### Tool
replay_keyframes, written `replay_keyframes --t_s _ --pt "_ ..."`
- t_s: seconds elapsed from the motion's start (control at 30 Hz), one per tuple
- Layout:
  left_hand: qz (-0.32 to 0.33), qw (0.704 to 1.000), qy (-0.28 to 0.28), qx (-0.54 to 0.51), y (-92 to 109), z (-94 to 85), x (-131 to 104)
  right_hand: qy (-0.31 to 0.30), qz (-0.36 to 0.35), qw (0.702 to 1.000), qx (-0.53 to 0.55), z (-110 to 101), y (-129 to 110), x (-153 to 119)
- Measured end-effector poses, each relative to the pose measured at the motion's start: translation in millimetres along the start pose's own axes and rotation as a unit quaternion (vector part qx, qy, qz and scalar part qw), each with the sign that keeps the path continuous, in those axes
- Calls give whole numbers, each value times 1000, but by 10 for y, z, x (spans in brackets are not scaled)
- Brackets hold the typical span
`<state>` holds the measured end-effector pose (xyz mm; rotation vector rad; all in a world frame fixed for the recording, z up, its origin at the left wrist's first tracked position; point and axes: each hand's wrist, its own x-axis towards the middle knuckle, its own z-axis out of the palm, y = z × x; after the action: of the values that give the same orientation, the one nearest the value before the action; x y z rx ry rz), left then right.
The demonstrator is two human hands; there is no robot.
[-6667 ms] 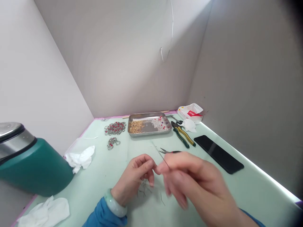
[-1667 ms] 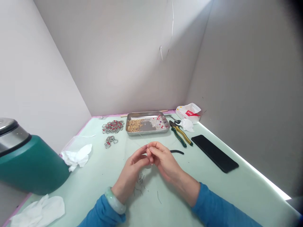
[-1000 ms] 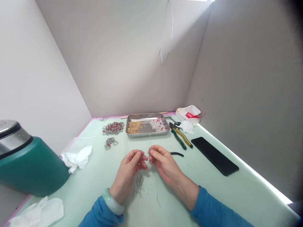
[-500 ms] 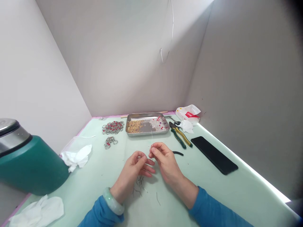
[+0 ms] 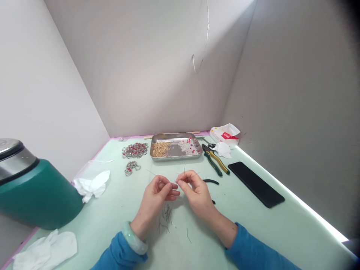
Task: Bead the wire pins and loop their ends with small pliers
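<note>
Thumb and forefinger of my left hand point(image 5: 156, 195) are pinched on a thin wire point(image 5: 151, 172), whose end sticks out to the upper left. My right hand point(image 5: 196, 190) pinches another thin wire point(image 5: 185, 168), which points up from the fingertips. The fingertips of both hands nearly meet above the mat; what lies between them is too small to make out. Beneath the hands is a loose pile of short wire pieces point(image 5: 167, 214), with one bent piece point(image 5: 188, 235) apart to the right.
Behind the hands stands a metal tray point(image 5: 176, 158) of gold, clear and red beads. Beaded chains point(image 5: 135, 150) lie left of it, pliers point(image 5: 216, 161) and a black phone point(image 5: 255, 183) right. A green container point(image 5: 42, 195) and tissues point(image 5: 92, 185) are at the left.
The hands have come closer together, the left turning slightly so its wire now shows at the upper left. Part of a black-handled tool has come into view beside my right wrist.
</note>
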<state>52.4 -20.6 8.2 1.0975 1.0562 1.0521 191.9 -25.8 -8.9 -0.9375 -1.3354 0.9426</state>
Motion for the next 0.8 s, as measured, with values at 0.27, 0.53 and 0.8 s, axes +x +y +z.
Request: replay_keyframes --t_s 0.27,0.53,0.8 --pt "69 995 30 59 -52 -15 11 6 -74 996 -40 -55 -19 24" --pt "181 958 85 205 -65 -53 -23 -25 -183 970 -156 -190 -139 87" --pt "243 926 156 244 -31 -75 -47 -90 -285 909 -290 -203 -186 18"
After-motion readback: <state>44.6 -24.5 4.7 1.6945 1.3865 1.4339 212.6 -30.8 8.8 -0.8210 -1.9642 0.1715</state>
